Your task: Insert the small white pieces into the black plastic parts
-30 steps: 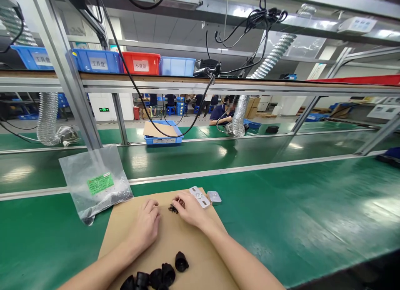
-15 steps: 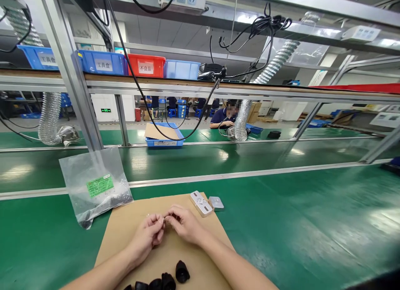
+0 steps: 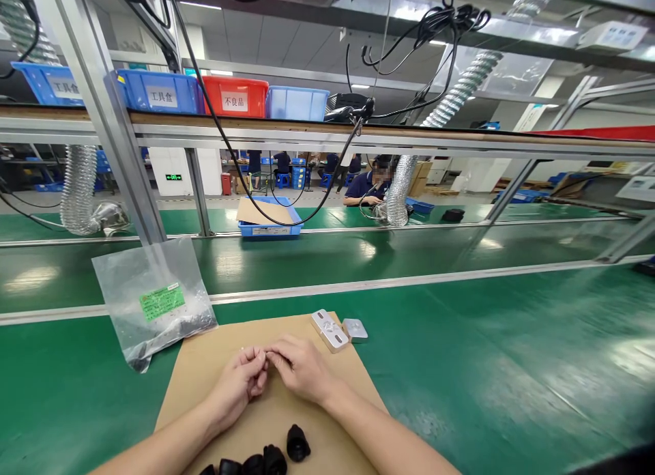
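Over the sheet of brown cardboard (image 3: 205,366), my left hand (image 3: 243,381) and my right hand (image 3: 299,367) meet at their fingertips. Both are closed in a pinch, and whatever lies between the fingers is too small or hidden to make out. Below them, near the bottom edge, one black cup-shaped plastic part (image 3: 297,443) stands apart from a row of similar black parts (image 3: 254,464). Beyond my right hand, a silver metal block (image 3: 330,330) with slots rests on the cardboard's far corner, beside a smaller silver block (image 3: 355,329).
A clear plastic bag (image 3: 153,301) with a green label lies to the left, dark contents at its bottom. Behind stands a blue tray (image 3: 270,229) holding cardboard. A metal post (image 3: 115,134) and a shelf with blue bins and a red bin (image 3: 235,96) rise ahead. A co-worker (image 3: 366,188) sits opposite.
My hands stay together at the fingertips; the right fingers have closed in slightly against the left ones. The view has shifted a little. The blocks and black parts lie as before.
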A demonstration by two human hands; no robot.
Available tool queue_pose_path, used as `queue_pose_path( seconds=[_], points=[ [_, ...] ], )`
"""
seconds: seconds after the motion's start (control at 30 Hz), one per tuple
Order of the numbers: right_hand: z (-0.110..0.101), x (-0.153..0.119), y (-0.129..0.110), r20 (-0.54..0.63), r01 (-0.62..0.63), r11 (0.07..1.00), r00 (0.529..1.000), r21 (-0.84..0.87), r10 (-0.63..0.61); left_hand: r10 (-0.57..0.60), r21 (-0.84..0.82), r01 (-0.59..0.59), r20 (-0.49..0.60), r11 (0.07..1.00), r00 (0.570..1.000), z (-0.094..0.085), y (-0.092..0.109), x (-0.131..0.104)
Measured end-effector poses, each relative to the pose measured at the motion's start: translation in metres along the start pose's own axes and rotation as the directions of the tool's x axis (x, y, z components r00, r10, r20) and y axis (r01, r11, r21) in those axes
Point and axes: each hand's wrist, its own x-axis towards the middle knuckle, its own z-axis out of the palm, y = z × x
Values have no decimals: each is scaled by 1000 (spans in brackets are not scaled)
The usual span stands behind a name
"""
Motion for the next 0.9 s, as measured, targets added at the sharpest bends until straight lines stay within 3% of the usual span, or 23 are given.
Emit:
queue_pose_path(
  seconds=[0.27, 0.4, 0.57, 0.9],
  points=[
    [-4, -1, -8, 95, 119, 968, 990, -221, -100, -18, -47, 18, 0, 999, 1000, 1, 5, -1],
    [-10, 0, -8, 105, 161, 978, 983, -132, -148, -28, -34, 28, -4, 999, 1000, 5, 10, -4],
    [-9, 1, -1, 30, 95, 992, 995, 88, -98, -30, -25, 30, 1, 999, 1000, 5, 11, -3],
    [-7, 2, -2, 16, 159, 987, 987, 22, -160, -47, -49, 46, -31, 998, 998, 4, 9, -2]
  ],
)
